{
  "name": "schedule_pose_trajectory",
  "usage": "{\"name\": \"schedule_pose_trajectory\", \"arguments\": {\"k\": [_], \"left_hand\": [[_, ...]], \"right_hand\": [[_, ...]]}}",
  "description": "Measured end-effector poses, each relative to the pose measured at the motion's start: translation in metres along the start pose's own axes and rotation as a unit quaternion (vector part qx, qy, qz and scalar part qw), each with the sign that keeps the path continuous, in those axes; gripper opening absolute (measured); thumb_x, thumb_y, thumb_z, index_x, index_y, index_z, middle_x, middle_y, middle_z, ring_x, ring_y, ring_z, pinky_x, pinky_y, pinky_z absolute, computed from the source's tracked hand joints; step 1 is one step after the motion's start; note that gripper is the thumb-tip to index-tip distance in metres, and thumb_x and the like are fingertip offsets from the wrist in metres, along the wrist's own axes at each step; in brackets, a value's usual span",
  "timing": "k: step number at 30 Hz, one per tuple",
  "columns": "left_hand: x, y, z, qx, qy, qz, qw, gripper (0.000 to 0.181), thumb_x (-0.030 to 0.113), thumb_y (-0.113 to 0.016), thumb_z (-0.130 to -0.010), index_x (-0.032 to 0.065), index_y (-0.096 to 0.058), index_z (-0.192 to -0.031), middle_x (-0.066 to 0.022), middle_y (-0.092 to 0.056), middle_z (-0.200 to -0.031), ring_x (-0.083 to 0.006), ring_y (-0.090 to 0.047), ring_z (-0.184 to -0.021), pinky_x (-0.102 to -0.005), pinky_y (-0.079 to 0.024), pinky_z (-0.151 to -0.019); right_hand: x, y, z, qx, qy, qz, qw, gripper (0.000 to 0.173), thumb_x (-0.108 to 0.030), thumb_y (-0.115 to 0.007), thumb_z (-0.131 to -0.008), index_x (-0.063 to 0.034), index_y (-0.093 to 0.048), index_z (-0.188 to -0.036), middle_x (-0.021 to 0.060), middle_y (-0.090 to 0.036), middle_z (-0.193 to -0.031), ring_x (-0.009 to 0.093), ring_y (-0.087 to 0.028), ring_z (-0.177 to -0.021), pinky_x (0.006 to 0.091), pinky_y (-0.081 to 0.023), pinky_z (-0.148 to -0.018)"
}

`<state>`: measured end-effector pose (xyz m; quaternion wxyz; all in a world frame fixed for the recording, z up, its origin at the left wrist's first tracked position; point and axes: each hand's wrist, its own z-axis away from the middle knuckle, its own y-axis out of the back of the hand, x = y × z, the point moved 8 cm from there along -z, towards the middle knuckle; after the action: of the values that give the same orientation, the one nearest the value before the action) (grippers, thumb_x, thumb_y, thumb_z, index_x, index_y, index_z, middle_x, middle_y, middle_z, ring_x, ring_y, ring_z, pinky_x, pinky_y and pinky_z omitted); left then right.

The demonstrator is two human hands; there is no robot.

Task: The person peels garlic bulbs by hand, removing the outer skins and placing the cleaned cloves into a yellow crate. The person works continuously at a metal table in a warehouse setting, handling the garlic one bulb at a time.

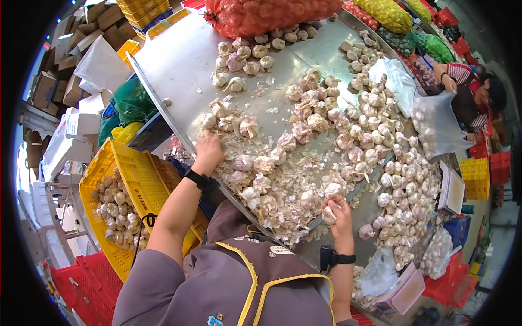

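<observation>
My right hand [341, 220] holds a garlic bulb [329, 215] between thumb and fingers, just above the metal table's [179, 53] near side. Another pale garlic bulb [333, 189] lies just beyond its fingertips. At the table's left edge, my left hand [209, 148] rests knuckles up, its fingertips against a whitish garlic bulb [208, 121]. Its palm side is hidden, so a grip cannot be made out. Loose garlic skins [285, 203] spread between my hands, with several purplish bulbs [240, 171] among them. Further out lies a pile of unevenly peeled bulbs [314, 108].
A red mesh sack [273, 16] of garlic lies at the far side. Cleaner bulbs [401, 195] cover the right side, beside scales [451, 189] and plastic bags [393, 83]. A yellow crate [130, 179] holds garlic at left. Across the table, a person [469, 89] handles a clear bag [438, 122].
</observation>
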<state>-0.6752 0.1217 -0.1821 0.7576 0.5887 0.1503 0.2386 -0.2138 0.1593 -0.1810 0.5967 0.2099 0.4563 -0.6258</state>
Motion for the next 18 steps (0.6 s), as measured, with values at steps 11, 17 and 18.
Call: {"name": "schedule_pose_trajectory", "arguments": {"k": [11, 17, 18], "left_hand": [[0.01, 0.023, 0.004, -0.135, -0.081, 0.306, 0.939, 0.054, 0.006, -0.066, -0.07, 0.0113, -0.061, -0.123, -0.0115, -0.065, -0.12, -0.0285, -0.062, -0.113, -0.0365, -0.05, -0.097], [0.118, 0.059, 0.067, -0.221, -0.25, 0.644, 0.688, 0.071, -0.016, -0.065, -0.07, 0.0101, -0.052, -0.134, -0.006, -0.052, -0.139, -0.0197, -0.046, -0.132, -0.0337, -0.036, -0.114], [0.134, 0.059, 0.079, -0.232, -0.29, 0.642, 0.671, 0.073, -0.017, -0.063, -0.071, 0.0105, -0.05, -0.137, -0.0068, -0.05, -0.142, -0.0202, -0.044, -0.134, -0.0348, -0.035, -0.114]], "right_hand": [[-0.003, -0.083, -0.005, -0.118, -0.082, -0.061, 0.988, 0.021, -0.008, -0.064, -0.093, -0.0014, -0.062, -0.114, 0.0085, -0.066, -0.093, 0.016, -0.065, -0.085, 0.0281, -0.055, -0.074], [0.019, -0.154, 0.006, -0.289, -0.228, -0.144, 0.919, 0.043, -0.036, -0.056, -0.1, -0.0027, -0.055, -0.127, 0.0159, -0.069, -0.102, 0.021, -0.069, -0.088, 0.0345, -0.057, -0.077], [0.02, -0.166, 0.011, -0.309, -0.256, -0.171, 0.9, 0.047, -0.041, -0.054, -0.101, -0.0027, -0.054, -0.128, 0.0167, -0.069, -0.103, 0.021, -0.07, -0.088, 0.0354, -0.057, -0.078]]}}
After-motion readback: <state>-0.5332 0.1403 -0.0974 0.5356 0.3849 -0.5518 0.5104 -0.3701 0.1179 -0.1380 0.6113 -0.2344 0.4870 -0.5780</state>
